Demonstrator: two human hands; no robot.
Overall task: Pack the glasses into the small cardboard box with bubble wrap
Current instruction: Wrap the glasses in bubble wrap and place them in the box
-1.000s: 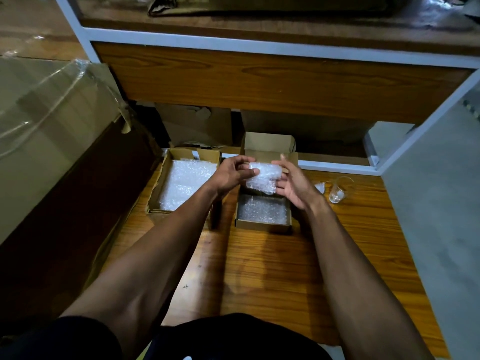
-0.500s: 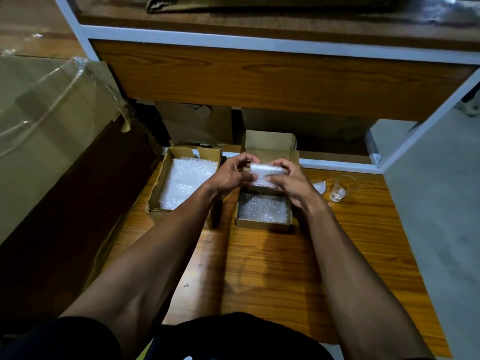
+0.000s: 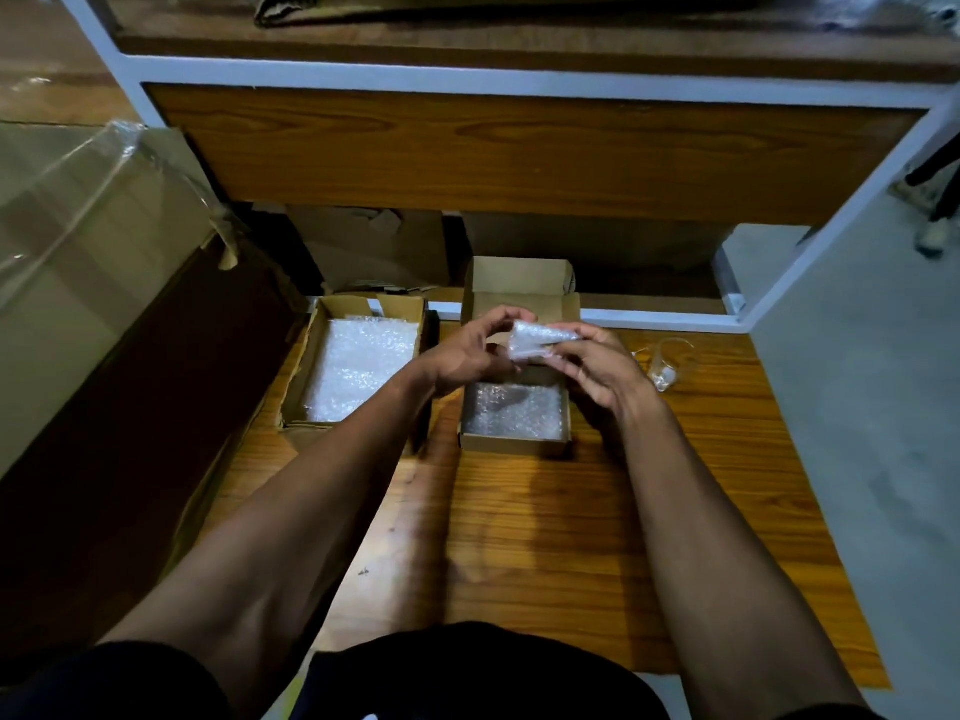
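Both my hands hold a bundle of bubble wrap [image 3: 537,339] above the small cardboard box [image 3: 514,445]. My left hand [image 3: 470,353] pinches the bundle's left end, and my right hand [image 3: 597,368] grips its right side. What is inside the wrap is hidden. The small box stands open with its lid up at the back and a sheet of bubble wrap [image 3: 511,412] lining its floor. A clear glass [image 3: 667,362] stands on the wooden table [image 3: 545,537] to the right of my right hand.
A larger open cardboard box [image 3: 298,387] with bubble wrap sheets [image 3: 358,368] sits left of the small box. A big plastic-covered carton [image 3: 78,262] stands along the left. A wooden shelf with a white frame [image 3: 519,88] rises behind the table.
The bubble wrap has been rolled tighter into a narrower bundle. My right hand has moved from under it to grip its right side, and both hands stayed above the small box.
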